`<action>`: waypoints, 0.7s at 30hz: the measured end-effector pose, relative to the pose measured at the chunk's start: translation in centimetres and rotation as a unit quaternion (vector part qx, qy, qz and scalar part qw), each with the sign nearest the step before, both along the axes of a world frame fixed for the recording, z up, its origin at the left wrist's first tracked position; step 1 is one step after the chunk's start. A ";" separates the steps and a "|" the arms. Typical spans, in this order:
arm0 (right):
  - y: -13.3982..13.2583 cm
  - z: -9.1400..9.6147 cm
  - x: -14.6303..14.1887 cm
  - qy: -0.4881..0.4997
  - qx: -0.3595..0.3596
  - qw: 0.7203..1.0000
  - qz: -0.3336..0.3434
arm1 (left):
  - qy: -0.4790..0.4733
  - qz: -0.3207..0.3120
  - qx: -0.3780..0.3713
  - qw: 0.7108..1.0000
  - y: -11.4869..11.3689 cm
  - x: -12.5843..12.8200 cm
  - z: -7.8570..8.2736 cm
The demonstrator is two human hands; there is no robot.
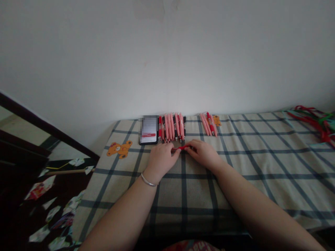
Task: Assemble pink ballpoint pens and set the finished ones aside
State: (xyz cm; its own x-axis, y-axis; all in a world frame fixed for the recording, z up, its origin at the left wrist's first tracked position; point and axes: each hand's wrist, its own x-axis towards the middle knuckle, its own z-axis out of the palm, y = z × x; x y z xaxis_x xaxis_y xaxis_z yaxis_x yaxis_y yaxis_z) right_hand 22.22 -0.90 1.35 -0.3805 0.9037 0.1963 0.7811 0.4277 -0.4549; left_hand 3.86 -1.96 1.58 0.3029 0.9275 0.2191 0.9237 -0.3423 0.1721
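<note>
A red pen (182, 147) lies crosswise between my two hands, just above the checked cloth. The fingers of my left hand (162, 156) are closed on its left end. On the other end, my right hand (203, 153) pinches with thumb and fingers. My fingers hide both tips of the pen. Right behind my hands is a row of several pink, red and black pens (171, 126). A smaller group of pink pens with a red one (208, 124) lies to the right, beyond my right hand.
A phone (148, 129) with a lit screen lies left of the pen row. The checked tablecloth (243, 153) has bear prints (119, 150). Red and green ribbons (319, 120) lie at the far right. Behind stands a white wall (167, 62); litter covers the floor at left.
</note>
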 end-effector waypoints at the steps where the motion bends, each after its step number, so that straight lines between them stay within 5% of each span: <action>1: 0.0 0.0 0.0 0.012 0.001 1.000 -0.002 | 0.000 0.001 -0.001 1.000 0.0 0.0 0.0; 21: -0.3 0.0 -0.2 0.055 0.000 0.998 -0.009 | -0.003 0.004 -0.019 1.000 -0.1 0.1 0.3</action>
